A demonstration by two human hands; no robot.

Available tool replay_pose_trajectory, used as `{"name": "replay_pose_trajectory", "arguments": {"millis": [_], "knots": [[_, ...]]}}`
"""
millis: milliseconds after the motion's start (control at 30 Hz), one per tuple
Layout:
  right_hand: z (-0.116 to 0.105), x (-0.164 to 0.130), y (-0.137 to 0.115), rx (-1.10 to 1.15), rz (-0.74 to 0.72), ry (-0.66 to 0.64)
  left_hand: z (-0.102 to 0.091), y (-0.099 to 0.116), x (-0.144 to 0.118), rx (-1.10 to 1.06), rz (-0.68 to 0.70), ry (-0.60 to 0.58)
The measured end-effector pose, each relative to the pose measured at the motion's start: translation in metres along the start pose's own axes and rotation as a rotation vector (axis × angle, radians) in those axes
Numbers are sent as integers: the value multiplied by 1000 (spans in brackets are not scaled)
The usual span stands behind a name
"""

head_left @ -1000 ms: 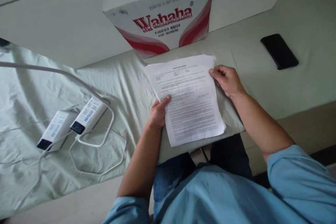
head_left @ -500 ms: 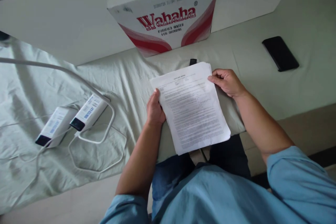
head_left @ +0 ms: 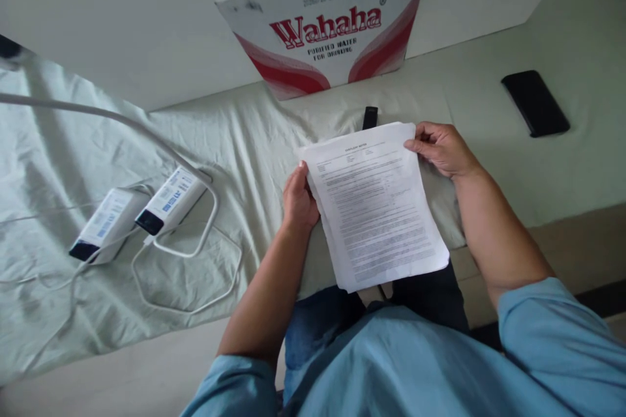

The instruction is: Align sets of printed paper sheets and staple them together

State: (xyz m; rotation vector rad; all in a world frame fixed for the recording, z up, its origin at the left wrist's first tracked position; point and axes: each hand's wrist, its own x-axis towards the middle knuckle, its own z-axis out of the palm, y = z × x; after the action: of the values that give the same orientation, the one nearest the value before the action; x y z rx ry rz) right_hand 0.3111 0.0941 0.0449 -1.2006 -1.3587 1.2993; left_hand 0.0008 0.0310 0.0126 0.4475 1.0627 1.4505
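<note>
While the right grip point(head_left: 440, 148) pinches the printed papers point(head_left: 381, 215) near their upper right corner, the left grip point(head_left: 299, 199) lies against their left edge; whether it clasps them, I cannot tell. Beyond both grips stands a Wahaha carton point(head_left: 325, 29); right of the right grip, a black phone point(head_left: 536, 103) lies on the surface point(head_left: 518, 182).

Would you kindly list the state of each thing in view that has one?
Papers: stacked, printed side up
Left hand: against the papers' left edge; grip unclear
Right hand: pinching the papers' upper right corner
Carton: standing upright
Small black object: partly hidden by papers
Black phone-like object: lying flat
White devices: lying side by side
Thick cable: curved
Cloth: wrinkled
</note>
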Motion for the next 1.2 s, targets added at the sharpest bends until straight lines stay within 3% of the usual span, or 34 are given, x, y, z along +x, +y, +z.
{"name": "replay_pose_trajectory", "arguments": {"millis": [167, 367, 700, 900, 1200], "knots": [[-2, 2, 4, 44, 26, 85, 9, 1, -6, 26, 51, -28], [3, 1, 7, 77, 18, 111, 9, -9, -8, 93, 127, 98], [12, -2, 4, 91, 7, 38, 6, -3, -11, 197, 126, 34], [13, -3, 3, 82, -5, 62, 11, 4, -12, 204, 80, -117], [15, -3, 9, 24, -66, 96, 15, 7, -15, 245, 74, -117]]}}
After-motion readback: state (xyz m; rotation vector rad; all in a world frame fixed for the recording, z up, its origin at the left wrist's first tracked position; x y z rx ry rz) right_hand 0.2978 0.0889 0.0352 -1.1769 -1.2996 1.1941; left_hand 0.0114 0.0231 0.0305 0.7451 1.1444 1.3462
